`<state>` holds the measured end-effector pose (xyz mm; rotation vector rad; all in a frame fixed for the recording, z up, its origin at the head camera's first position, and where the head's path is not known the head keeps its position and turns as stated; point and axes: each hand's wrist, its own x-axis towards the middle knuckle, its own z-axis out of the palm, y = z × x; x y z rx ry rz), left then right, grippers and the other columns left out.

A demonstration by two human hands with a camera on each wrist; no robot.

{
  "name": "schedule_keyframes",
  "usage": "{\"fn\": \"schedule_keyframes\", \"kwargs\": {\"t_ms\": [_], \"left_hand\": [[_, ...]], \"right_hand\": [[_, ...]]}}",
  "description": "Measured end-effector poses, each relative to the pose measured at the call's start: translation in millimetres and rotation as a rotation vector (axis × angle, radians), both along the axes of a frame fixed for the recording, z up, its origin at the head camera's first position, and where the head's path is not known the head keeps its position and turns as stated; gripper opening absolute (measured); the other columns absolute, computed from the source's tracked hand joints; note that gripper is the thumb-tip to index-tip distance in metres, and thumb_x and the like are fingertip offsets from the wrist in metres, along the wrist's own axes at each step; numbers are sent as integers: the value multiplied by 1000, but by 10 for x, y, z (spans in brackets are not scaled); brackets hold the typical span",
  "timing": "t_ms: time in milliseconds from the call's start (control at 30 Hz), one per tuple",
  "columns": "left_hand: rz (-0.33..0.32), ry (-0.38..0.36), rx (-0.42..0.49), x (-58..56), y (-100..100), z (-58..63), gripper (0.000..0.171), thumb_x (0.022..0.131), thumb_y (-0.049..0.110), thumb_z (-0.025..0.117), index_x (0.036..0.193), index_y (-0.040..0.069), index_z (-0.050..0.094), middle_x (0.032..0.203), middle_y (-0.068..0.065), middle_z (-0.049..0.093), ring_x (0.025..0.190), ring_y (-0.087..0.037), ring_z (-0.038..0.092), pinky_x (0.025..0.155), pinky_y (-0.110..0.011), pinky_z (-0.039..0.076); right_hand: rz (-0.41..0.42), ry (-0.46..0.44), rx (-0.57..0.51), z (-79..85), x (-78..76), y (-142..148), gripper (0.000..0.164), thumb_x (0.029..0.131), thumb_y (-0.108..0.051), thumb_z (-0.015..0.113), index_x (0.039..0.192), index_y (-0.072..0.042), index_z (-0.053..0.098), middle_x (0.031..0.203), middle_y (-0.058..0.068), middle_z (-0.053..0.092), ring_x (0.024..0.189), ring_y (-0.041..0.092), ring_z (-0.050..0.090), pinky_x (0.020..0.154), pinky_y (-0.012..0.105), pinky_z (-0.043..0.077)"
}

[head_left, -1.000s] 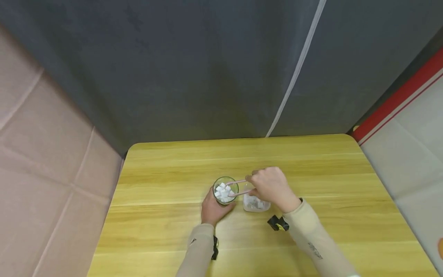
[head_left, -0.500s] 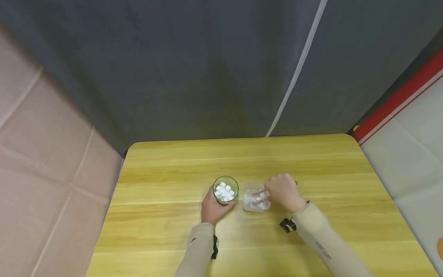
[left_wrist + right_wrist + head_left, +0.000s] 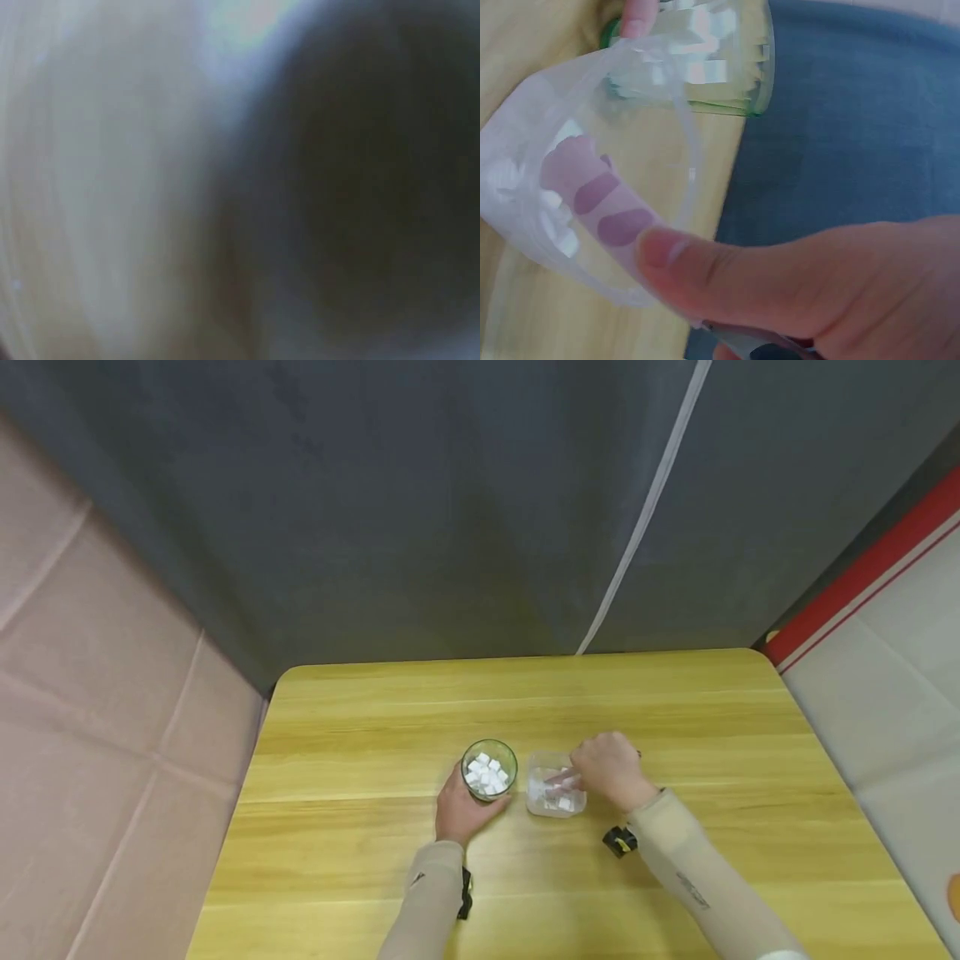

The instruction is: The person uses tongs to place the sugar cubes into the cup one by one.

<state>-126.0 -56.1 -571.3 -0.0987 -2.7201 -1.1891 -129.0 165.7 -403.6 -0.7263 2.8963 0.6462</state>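
Observation:
My left hand (image 3: 459, 810) grips a green-tinted glass (image 3: 489, 747) that holds several white cubes (image 3: 486, 775). To its right stands a translucent plastic container (image 3: 534, 807) with more white cubes in its bottom. With its thumb pressed along the handle, my right hand (image 3: 609, 768) holds pink tongs (image 3: 604, 196), their tips down inside the container among the cubes. In the right wrist view the container (image 3: 694, 142) lies between the tongs and the glass (image 3: 759, 60). The left wrist view is too blurred to show the hand's work.
The wooden table (image 3: 360, 727) has a dark grey curtain (image 3: 375, 510) behind its far edge. A padded pinkish wall (image 3: 120, 735) flanks it on the left, a white panel with a red band (image 3: 877, 577) on the right.
My right hand has moved rightward and down from the glass, bringing the tongs into the plastic container. The tong tips have drawn closer together. My left hand stays on the glass.

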Motion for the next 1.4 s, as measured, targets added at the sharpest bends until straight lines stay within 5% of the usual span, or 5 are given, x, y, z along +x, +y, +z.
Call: {"fn": "schedule_keyframes", "kwargs": {"t_ms": [400,567,767,1033,1400], "left_hand": [[13,28,5,5,14,-35,92,56,55,77,129,11,43,116,-9,59,104,-29,57,87,-46,48],[20,-5,20,-2,19,-66,91,56,54,78,128,12,44,115,-9,59,103,-29,57,87,-45,48],[10,-18,3,-11,46,-84,91,55,55,77,128,13,44,113,-8,60,101,-27,58,85,-43,49],[19,-24,-9,-14,46,-44,93,55,58,76,128,10,44,115,-10,59,104,-27,57,88,-43,48],[16,-16,10,21,44,-30,95,55,56,78,129,9,42,117,-11,58,106,-30,56,89,-46,47]], "right_hand": [[122,252,-318,587,123,-48,26,63,-43,77,73,-21,68,48,-9,40,41,6,24,32,19,20],[208,292,-341,697,120,-226,25,64,-43,77,74,-22,67,54,-8,50,40,7,30,31,22,26],[213,258,-304,653,105,-297,29,62,-48,76,75,-23,68,55,-9,52,40,6,34,31,22,29],[54,186,-233,609,137,-100,32,61,-49,76,71,-20,66,50,-8,43,41,7,27,32,22,26],[-25,22,21,221,109,47,55,70,-51,69,47,-13,36,43,-6,21,42,5,18,38,14,23]]}}
